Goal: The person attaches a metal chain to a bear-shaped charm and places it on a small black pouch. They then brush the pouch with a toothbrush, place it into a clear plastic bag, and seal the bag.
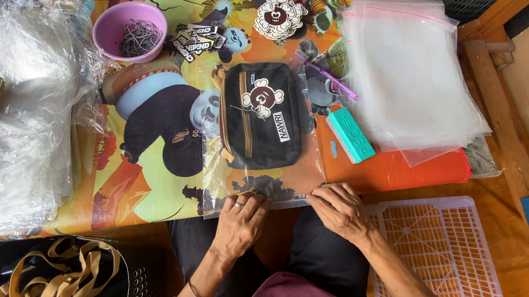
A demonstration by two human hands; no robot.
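Observation:
A black pouch (262,114) with a tan zip stripe and a round cartoon charm lies inside a clear plastic bag (261,183) on a colourful cartoon mat (153,176). My left hand (240,219), with a ring on one finger, pinches the near edge of the clear bag at its left. At the right of that same edge my right hand (339,206) presses with fingertips together. Both hands sit at the mat's near edge, above my lap.
A stack of clear zip bags (406,74) lies at right, a teal block (350,135) and a purple pen (328,77) beside it. A pink bowl of small chains (129,30), stickers (278,16), heaped plastic bags (11,124), a basket of tan straps (62,290) and a white crate (436,248) surround.

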